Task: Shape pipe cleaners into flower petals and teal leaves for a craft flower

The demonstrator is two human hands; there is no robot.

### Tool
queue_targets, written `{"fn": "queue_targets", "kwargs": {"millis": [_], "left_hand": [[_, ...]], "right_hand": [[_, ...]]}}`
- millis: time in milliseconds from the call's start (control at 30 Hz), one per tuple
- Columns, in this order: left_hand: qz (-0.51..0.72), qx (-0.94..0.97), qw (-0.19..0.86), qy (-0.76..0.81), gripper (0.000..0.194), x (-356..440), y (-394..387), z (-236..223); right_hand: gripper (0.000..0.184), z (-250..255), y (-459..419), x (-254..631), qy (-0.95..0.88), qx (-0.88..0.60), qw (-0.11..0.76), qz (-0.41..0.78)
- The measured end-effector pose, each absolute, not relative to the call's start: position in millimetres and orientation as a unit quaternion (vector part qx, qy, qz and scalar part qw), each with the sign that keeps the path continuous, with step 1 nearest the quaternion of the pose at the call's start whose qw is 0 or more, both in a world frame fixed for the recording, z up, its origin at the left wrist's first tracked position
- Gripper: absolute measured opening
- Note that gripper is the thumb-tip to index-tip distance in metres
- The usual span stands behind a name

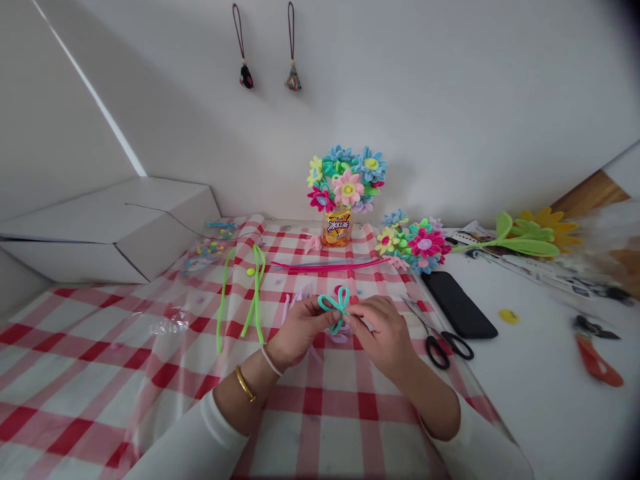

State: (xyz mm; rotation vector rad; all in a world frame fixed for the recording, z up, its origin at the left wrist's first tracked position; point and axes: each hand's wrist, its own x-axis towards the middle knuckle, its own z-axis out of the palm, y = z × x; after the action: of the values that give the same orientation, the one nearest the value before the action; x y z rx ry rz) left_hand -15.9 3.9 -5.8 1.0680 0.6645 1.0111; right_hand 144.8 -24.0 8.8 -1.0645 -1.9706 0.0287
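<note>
Both hands meet over the red-and-white checked cloth (75, 373). My left hand (300, 330) and my right hand (383, 333) both pinch a teal pipe cleaner (336, 303) bent into petal loops, held just above the cloth. Fingers of each hand are closed on it. Green pipe cleaners (255, 290) lie left of the hands, and long pink ones (330, 265) lie beyond them. A can holding a bunch of finished pipe-cleaner flowers (347, 180) stands at the back. More finished flowers (415, 241) lie to its right.
Black-handled scissors (443, 343) lie right of my right hand, beside a black phone (457, 303). Orange pliers (597, 360) and a yellow disc (509, 316) sit on the white table at right. A white box (110, 227) stands back left. Two small pouches (267, 77) hang on the wall.
</note>
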Motion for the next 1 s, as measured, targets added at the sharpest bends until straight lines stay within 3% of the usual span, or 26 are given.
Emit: {"fn": "queue_targets", "kwargs": {"millis": [200,300,433,567,700,800,900,1000], "left_hand": [[0.405,0.647,0.550,0.338,0.015,-20,2,-6],[0.406,0.683,0.495,0.353,0.015,-20,2,-7],[0.433,0.616,0.561,0.343,0.016,-17,2,-4],[0.447,0.535,0.665,0.269,0.025,-20,3,0],[0.533,0.501,0.623,0.277,0.032,-27,7,3],[0.520,0.516,0.618,0.285,0.041,-28,9,5],[0.495,0.505,0.651,0.277,0.015,-26,10,5],[0.503,0.475,0.657,0.299,0.014,-24,13,1]], "right_hand": [[0.013,14,-26,149,-0.817,-0.421,0.392,0.053],[0.010,13,-27,147,-0.782,-0.457,0.410,0.105],[0.006,8,-23,144,-0.695,-0.502,0.467,0.217],[0.010,5,-15,144,-0.518,-0.454,0.538,0.485],[0.014,5,-12,144,-0.334,-0.342,0.559,0.678],[0.015,4,-13,140,-0.292,-0.307,0.526,0.737],[0.016,1,-13,136,-0.282,-0.298,0.507,0.758],[0.018,-2,-12,135,-0.306,-0.340,0.529,0.715]]}}
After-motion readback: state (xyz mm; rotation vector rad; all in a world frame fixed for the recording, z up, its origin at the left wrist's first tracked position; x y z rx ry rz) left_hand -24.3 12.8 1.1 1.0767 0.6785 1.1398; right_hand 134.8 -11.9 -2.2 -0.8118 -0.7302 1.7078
